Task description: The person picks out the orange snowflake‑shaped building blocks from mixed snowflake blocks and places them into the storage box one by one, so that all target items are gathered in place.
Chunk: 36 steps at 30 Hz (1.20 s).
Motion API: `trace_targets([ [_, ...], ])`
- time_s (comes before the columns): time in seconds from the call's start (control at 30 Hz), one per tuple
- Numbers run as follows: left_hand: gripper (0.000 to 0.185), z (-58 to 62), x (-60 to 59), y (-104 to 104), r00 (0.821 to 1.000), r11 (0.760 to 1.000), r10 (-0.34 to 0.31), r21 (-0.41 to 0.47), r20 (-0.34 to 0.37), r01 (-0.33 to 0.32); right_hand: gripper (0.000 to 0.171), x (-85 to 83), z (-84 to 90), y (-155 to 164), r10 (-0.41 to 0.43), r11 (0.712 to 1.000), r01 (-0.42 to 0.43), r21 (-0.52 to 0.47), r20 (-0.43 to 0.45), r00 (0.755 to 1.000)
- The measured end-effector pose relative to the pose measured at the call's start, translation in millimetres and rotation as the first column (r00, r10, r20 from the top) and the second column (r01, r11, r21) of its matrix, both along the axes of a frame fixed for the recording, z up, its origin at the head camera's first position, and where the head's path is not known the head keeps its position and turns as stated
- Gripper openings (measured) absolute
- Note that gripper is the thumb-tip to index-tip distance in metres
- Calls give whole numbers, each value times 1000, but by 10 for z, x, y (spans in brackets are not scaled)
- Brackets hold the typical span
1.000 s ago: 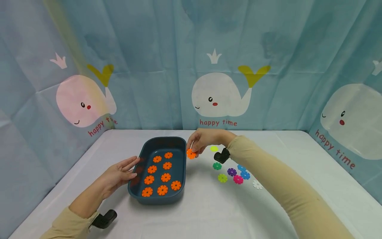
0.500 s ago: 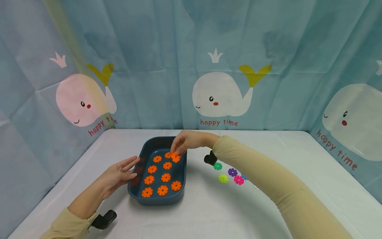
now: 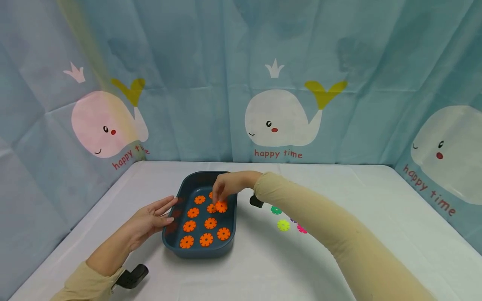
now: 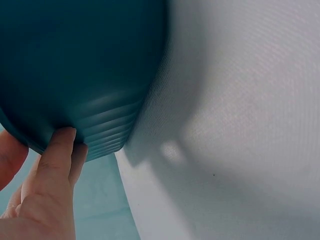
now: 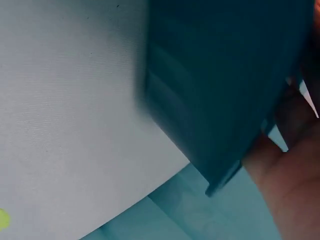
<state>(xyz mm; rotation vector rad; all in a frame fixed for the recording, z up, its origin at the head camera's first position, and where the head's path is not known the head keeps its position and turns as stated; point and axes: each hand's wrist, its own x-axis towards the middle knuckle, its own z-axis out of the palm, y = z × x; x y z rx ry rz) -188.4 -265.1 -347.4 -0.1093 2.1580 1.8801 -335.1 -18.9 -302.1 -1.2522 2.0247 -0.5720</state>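
Head view: right hand (image 3: 227, 187) pinched orange disc (image 3: 221, 206) directly below fingertips, inside tray (image 3: 230, 234); left hand (image 3: 152, 217) flat, relaxed against tray's left wall.

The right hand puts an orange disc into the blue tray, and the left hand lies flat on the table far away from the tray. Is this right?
Not quite. The left hand is not far from the tray: its fingers touch the tray's outer wall, as the left wrist view shows. The rest holds: the right hand places an orange disc in the blue tray.
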Motion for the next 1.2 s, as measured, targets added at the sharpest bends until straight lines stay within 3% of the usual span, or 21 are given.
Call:
trace_targets([
  [0.33,73,9,1,3,1000,1000,-7,1,1,7,17,-24,-113,-173,79,969,-54,242,-94,992],
  [0.53,73,3,-16,-7,1000,1000,-10,6,-2,10,16,-3,-149,-227,72,948,-41,315,-85,994],
  [0.87,73,-8,-10,1,1000,1000,7,12,2,-7,29,-1,-151,-263,97,937,-49,346,-122,988],
  [1.2,74,-2,-5,5,1000,1000,5,3,2,-5,40,-43,-145,-221,50,966,-26,256,-90,995],
])
